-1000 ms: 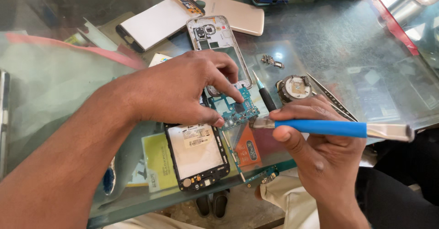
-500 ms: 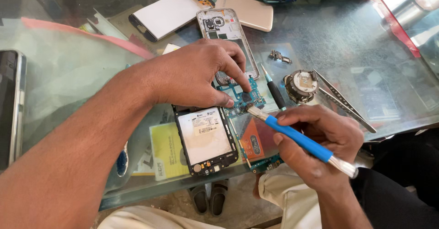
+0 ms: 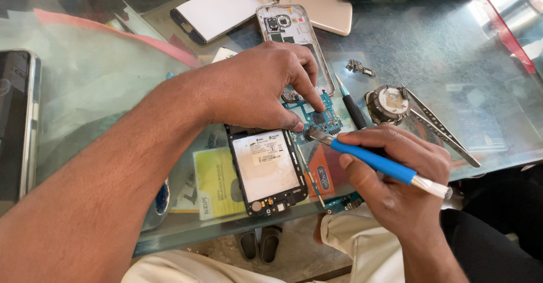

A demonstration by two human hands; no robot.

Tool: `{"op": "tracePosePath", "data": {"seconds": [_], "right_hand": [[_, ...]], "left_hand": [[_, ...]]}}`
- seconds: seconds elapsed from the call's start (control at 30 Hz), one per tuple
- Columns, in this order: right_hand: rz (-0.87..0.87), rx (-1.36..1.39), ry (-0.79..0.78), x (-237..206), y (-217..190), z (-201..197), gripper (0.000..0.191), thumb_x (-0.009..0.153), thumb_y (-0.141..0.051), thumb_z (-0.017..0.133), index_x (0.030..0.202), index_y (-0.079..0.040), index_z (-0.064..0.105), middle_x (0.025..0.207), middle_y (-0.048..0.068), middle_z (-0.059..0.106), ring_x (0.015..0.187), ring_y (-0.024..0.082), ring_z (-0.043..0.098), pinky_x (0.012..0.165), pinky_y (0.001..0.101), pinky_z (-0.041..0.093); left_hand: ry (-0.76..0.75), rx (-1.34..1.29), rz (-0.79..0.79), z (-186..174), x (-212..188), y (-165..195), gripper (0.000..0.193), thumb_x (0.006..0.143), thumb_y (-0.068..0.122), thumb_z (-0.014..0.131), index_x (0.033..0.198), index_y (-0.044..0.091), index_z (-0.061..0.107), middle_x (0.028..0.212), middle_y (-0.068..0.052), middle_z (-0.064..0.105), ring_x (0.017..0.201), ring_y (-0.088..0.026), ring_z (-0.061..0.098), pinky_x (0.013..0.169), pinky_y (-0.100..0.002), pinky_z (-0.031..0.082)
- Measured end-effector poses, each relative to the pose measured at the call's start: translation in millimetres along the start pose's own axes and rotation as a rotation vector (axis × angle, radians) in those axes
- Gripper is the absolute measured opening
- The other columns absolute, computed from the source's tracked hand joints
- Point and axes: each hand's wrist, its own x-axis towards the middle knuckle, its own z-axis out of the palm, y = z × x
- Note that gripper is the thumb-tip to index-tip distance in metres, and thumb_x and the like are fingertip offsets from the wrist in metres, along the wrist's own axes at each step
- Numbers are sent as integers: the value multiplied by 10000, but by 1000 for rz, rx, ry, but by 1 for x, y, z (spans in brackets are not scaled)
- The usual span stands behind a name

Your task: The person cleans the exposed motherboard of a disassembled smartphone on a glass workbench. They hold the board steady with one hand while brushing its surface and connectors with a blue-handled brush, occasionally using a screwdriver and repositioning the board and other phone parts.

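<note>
The left hand (image 3: pixel 257 88) reaches across the glass table (image 3: pixel 430 40), fingers curled down, with the thumb and forefinger tips pressing on a small teal circuit board (image 3: pixel 318 116); most of that board is hidden under the fingers, so only its right part shows, and whether the hand pinches it or simply pins it flat I cannot tell. The right hand (image 3: pixel 396 175) is closed in a pen grip around a blue-handled tool (image 3: pixel 374 160), whose metal end meets the board just beside the left thumb; the tip itself is too small and too crowded to make out. The board lies at the centre of the table, between an open phone body (image 3: pixel 266 170), with a white-labelled battery facing up, below it and an empty phone frame (image 3: pixel 291 34) above it, whose lower end is covered by the left knuckles. Just to the right of the board rests a thin screwdriver (image 3: pixel 352 105), then a round metal part (image 3: pixel 389 103) and a pair of tweezers (image 3: pixel 438 126) lying slantwise. A tiny loose part (image 3: pixel 358 67) sits further up, too small to identify. At the far edge a white phone panel (image 3: pixel 220 9) and a gold back cover (image 3: pixel 322 9) lie side by side, touching. A dark phone (image 3: pixel 17 119) on the left is cut off by the picture edge.
</note>
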Motion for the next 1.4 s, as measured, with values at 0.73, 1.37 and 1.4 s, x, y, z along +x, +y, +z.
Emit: {"op": "tracePosePath", "data": {"seconds": [0.73, 1.37, 1.4], "right_hand": [[103, 88, 57, -6, 3, 0, 257, 745, 15, 774, 1002, 15, 780, 976, 102, 770, 636, 43, 622, 505, 145, 409], [4, 463, 25, -19, 17, 13, 206, 1099, -37, 594, 1272, 13, 494, 1220, 244, 694, 1151, 223, 710, 1018, 320, 603], [-9, 454, 5, -20, 17, 13, 201, 1093, -41, 595, 1256, 11, 490, 1219, 246, 691, 1154, 226, 711, 1013, 321, 609]], "left_hand": [[2, 21, -31, 1, 0, 2, 407, 632, 203, 886, 1034, 241, 838, 1073, -29, 677, 996, -203, 668, 865, -362, 537], [6, 32, -63, 2, 2, 4, 405, 623, 206, 887, 1023, 244, 840, 1083, -31, 678, 995, -210, 677, 871, -371, 541], [11, 37, -55, 2, 1, 4, 409, 622, 208, 890, 1026, 242, 840, 1081, -35, 679, 1005, -213, 677, 878, -373, 539]]}}
